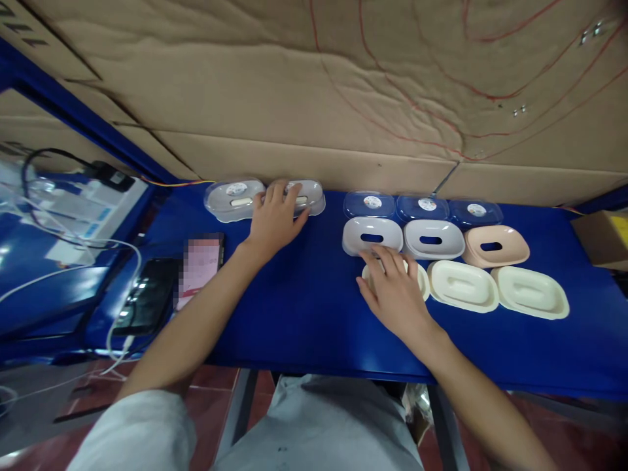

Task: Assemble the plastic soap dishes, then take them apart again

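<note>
Upper left of centre in the head view, the left hand (275, 226) is palm down over the right-hand one of two clear-lidded boxes (318, 201). So the box is right under the fingers and sticks out past the thumb side, long axis pretty much sideways across the frame, with the fingers pointing up the frame across it. That hand is clearly the nearer one to it. Fingers and thumb are spread fairly wide, but can't tell if they're actually gripping or just resting on the lid.

Right of centre, the right hand (398, 294) is over the leftmost cream dish (422, 282), the end one of the front row. Its long axis is sideways too, the hand coming in from lower right. Fingers are loosely spread, thumb out to the left; no clue whether they're holding the rim. The fingertips reach the near edge of the pale slotted dish (348, 237) just above, and contact there is a toss-up.

Hard to make out: the cream dish's middle is hidden by the hand, the box's left end is behind fingers, the label on it is mostly covered, and the phone screen (203, 261) is partly pixelated.
</note>
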A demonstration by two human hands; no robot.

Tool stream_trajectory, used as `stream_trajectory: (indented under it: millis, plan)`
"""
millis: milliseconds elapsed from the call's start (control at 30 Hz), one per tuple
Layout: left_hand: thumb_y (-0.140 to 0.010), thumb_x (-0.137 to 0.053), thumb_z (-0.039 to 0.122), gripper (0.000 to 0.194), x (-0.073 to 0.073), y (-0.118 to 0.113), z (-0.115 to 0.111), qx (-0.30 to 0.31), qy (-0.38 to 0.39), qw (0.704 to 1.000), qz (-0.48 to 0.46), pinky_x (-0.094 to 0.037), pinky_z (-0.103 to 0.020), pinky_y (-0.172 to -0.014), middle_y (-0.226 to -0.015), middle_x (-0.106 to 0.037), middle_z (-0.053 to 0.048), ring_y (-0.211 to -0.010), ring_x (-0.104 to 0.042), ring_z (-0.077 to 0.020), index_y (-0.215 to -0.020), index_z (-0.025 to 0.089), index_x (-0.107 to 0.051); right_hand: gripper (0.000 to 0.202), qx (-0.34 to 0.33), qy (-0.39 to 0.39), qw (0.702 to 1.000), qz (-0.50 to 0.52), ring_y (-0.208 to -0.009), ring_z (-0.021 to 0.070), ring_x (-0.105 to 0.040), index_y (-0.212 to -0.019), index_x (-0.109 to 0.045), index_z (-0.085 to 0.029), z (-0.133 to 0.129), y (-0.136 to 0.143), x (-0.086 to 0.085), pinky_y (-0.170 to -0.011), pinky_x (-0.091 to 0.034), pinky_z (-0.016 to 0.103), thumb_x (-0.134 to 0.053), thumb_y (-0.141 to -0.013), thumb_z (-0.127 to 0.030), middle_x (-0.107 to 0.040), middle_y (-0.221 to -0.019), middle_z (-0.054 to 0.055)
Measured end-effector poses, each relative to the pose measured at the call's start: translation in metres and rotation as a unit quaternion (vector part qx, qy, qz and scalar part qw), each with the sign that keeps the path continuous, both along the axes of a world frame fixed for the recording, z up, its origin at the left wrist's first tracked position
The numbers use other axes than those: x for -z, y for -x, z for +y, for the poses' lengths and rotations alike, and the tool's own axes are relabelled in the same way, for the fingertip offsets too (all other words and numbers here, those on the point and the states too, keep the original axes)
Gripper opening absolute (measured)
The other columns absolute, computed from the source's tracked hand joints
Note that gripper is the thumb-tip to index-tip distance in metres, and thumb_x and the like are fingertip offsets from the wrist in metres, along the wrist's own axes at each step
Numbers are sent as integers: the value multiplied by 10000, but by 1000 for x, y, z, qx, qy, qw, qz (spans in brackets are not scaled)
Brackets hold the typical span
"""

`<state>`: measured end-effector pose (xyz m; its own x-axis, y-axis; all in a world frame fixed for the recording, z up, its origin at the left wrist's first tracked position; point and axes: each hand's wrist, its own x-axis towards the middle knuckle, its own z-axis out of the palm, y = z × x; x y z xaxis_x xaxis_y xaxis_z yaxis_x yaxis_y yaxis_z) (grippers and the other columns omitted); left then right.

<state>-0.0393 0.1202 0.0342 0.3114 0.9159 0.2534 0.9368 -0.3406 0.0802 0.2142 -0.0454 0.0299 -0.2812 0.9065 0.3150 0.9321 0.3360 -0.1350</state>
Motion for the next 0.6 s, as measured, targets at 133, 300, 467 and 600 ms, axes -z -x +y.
stream_trajectory:
  millis: [133,300,467,600]
  plan:
    - [-1086,-498,390,633,1,-7,-15,22,-27,998,-43,-235,-671,-1278,-1716,-351,-300,-1612,-322,-466,-1635,79,-447,424,-46,25,999,13,-1432,358,-574,-1492,-585,-147,-1,-3,-6,-1169,-390,544,-560,-1097,-296,-633,-1542,191]
    - [-1107,-512,342,447,-1,-20,-69,207,-22,967,-144,-449,-523,-1176,-1526,-597,-210,-1443,-562,-345,-1513,159,-558,202,19,-56,995,82,-848,241,-734,-1135,-723,-187,-3,-11,-22,-815,-473,379,-540,-1101,-265,-799,-925,68]
    - [-1090,-595,438,446,12,-24,-102,385,68,907,-155,-509,-507,-1113,-1474,-633,-193,-1365,-617,-331,-1462,193,-577,215,13,-17,999,29,-549,189,-621,-934,-713,-191,-5,-3,-12,-666,-397,362,-559,-1078,-234,-703,-641,6]
    - [-999,-684,652,778,21,-25,-104,396,133,893,-168,-480,-550,-1160,-1569,-549,-236,-1444,-552,-380,-1578,186,-455,171,-119,64,980,149,-713,176,-727,-962,-692,-211,-5,3,-11,-754,-486,323,-569,-1080,-204,-780,-800,-2]
